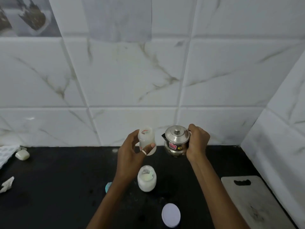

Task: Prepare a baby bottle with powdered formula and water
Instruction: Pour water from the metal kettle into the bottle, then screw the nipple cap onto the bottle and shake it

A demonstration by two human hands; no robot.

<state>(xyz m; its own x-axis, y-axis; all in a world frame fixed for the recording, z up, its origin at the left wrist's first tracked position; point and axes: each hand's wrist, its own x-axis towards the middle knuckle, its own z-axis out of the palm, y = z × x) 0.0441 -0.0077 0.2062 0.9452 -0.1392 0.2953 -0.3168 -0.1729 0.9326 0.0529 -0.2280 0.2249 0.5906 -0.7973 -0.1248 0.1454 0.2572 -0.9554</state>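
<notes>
Curling left fingers (pixel 148 147) round the uncapped bottle (pixel 146 138) and right fingers (pixel 192 128) round the kettle (pixel 177 140) at its three o'clock, we judged water not yet poured.

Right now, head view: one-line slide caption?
Left hand holds the open baby bottle beside the lidded steel kettle gripped by the right hand, at a black counter.

You have one wide view, worn on your head. It looks forward and down over the black table (pixel 57 195), facing the tiled wall (pixel 132 76), near enough that your left hand (pixel 130 154) and right hand (pixel 197 142) sit low at centre.
</notes>
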